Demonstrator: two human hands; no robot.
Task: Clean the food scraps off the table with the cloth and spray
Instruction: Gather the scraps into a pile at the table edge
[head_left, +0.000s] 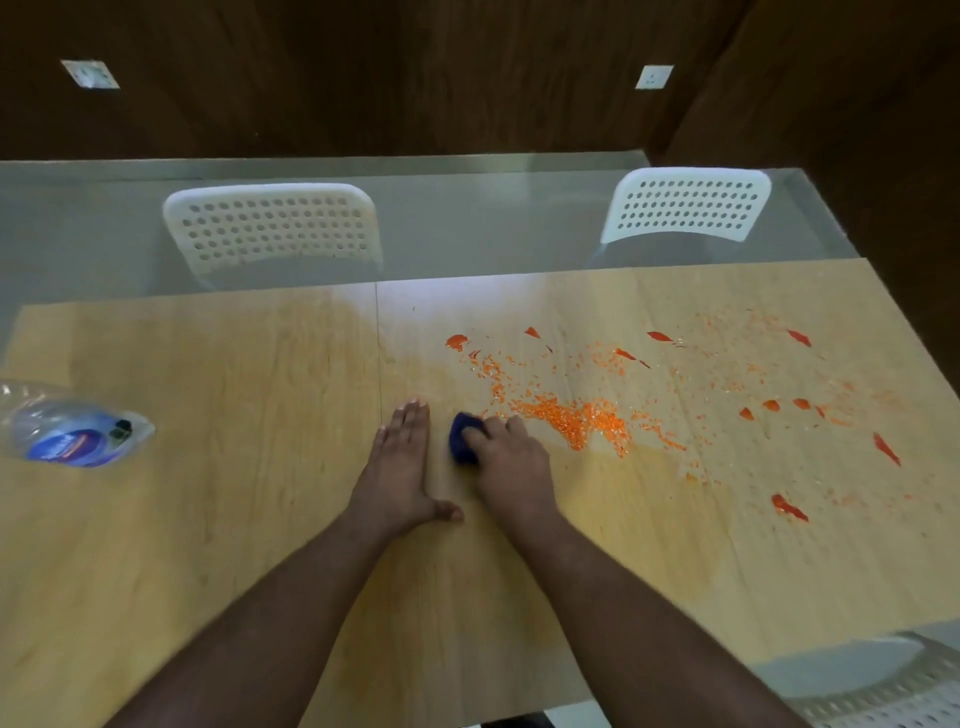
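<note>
Two hands are on the table (208, 519), and they come in from the bottom of the view. Your left hand (400, 467) lies flat on the wood with its fingers straight and close together. It holds nothing. Its thumb sticks out toward your other hand.

Your right hand (506, 457) is just beside it. Its fingers curl over a small blue cloth (462, 436) and press it down on the table. Only the left part of the cloth shows past your fingers.

Now look at where the mess is. The orange crumbs (571, 415) start right at your right fingertips. The thick pile touches the far right side of that hand. So the mess lies to the right and a bit farther away from the cloth. Your right hand is much nearer to it than your left hand. The pile runs long from left to right. A good next move, I think, is to push the cloth to the right through the pile.

More crumbs spread thinly farther right and farther back. Bigger red bits (789, 506) sit well apart from each other around the edges.

The spray bottle (78, 431) lies on its side far to the left, well away from both hands.

Two white chairs (270, 228) show through the glass at the far side.
</note>
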